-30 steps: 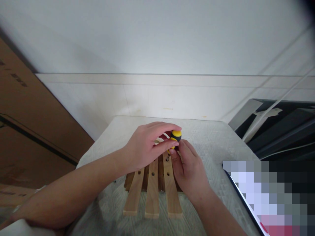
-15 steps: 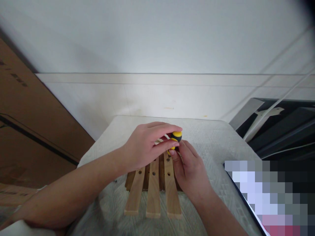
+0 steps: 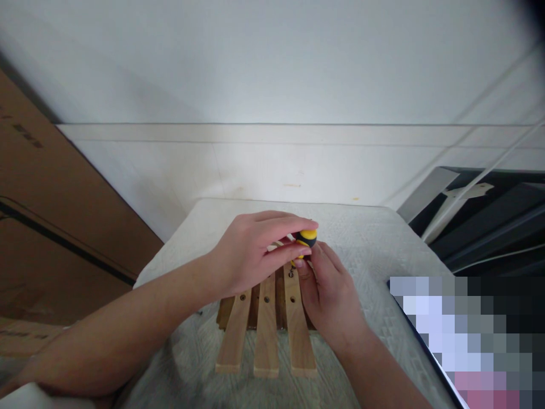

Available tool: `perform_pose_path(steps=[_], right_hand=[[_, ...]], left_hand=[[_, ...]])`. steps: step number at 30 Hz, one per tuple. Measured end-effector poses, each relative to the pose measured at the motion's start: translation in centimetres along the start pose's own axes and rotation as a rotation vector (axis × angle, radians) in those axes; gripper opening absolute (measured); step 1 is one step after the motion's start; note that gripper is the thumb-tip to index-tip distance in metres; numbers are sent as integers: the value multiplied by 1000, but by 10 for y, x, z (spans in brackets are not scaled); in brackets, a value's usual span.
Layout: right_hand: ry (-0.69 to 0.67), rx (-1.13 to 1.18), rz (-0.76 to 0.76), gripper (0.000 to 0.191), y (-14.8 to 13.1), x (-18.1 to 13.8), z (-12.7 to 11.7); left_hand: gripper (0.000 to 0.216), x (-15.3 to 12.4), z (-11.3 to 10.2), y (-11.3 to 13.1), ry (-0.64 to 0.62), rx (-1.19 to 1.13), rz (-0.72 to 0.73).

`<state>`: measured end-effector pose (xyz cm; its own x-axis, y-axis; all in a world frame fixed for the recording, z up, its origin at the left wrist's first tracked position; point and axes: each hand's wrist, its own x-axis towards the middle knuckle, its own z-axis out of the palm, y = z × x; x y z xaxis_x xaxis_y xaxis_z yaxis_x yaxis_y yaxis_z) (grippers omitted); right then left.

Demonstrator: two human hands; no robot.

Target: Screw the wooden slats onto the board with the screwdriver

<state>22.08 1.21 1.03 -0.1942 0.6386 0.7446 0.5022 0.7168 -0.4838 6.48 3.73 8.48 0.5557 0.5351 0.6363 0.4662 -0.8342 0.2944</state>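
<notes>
A stubby yellow-and-black screwdriver (image 3: 308,235) stands over the right-hand wooden slat (image 3: 302,338), its tip near a screw (image 3: 291,274) in the upper hole. Reaching across from the left, my left hand (image 3: 259,250) grips the handle between thumb and fingers. My right hand (image 3: 330,284) closes around the lower part of the screwdriver, beside the slat; its fingertips are partly hidden. A middle slat (image 3: 266,341) and a left slat (image 3: 234,341) lie alongside, each with a visible hole or screw. Beneath the slats is a darker brown wooden piece (image 3: 280,304), mostly covered.
The slats rest on a table with a pale textured cloth (image 3: 361,238), up against a white wall (image 3: 272,68). Brown cardboard (image 3: 63,187) stands at the left. Dark panels and a white bracket (image 3: 472,192) lean at the right, above a pixelated screen (image 3: 451,335).
The screwdriver handle has turned and tilted slightly to the right in my fingers. Both hands keep nearly the same place, and the view has shifted a little.
</notes>
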Motion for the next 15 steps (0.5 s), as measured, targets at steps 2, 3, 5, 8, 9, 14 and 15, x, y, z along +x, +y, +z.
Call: perform_pose_path(steps=[2, 3, 5, 8, 9, 14, 15], right_hand=[[-6, -2, 2, 19, 0, 0, 0], [-5, -4, 1, 20, 0, 0, 0], [-8, -4, 0, 22, 0, 0, 0], [-12, 3, 3, 24, 0, 0, -1], [-12, 5, 5, 25, 0, 0, -1], [-16, -3, 17, 27, 2, 0, 0], [-14, -5, 15, 27, 2, 0, 0]], left_hand=[[23, 0, 0, 0, 1, -1, -11], [23, 0, 0, 0, 2, -3, -18], [23, -1, 0, 0, 4, -11, -35], [23, -1, 1, 0, 19, -24, -57], [23, -1, 1, 0, 28, -27, -63], [21, -1, 5, 1, 71, -60, -106], [21, -1, 6, 1, 74, -71, -112]])
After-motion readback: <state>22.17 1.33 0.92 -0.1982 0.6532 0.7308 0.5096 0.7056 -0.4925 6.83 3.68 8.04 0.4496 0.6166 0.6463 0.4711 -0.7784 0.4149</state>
